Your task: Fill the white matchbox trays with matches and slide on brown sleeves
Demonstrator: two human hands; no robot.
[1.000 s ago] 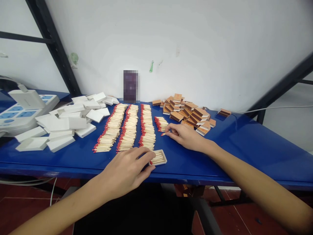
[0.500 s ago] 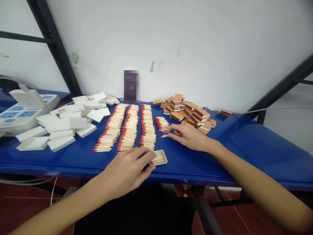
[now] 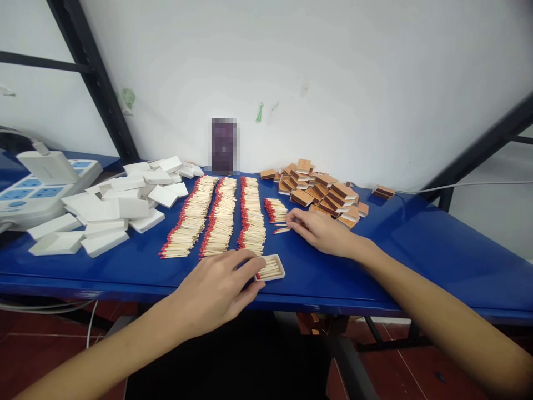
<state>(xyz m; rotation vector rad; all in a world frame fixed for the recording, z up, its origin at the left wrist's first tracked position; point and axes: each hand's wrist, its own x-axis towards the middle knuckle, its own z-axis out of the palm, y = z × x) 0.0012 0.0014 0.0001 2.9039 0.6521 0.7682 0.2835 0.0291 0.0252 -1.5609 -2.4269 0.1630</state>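
Note:
My left hand [image 3: 216, 289] rests on the blue table [image 3: 416, 250] near its front edge, fingers curled against the left side of a small white tray of matches [image 3: 271, 268], holding it. My right hand [image 3: 320, 229] lies further back, fingertips pinching at loose red-tipped matches [image 3: 282, 229] beside a short row of matches [image 3: 275, 210]. Three long rows of matches [image 3: 219, 216] run away from me to the left of that hand.
A heap of white box trays [image 3: 112, 208] covers the left of the table. A pile of orange-brown matchbox sleeves [image 3: 320, 191] sits at the back right. A white and blue power strip [image 3: 37, 189] lies far left. Black frame bars [image 3: 95, 83] stand against the wall.
My right hand has shifted slightly at the loose matches by the short row. My left hand and the small tray have stayed where they were.

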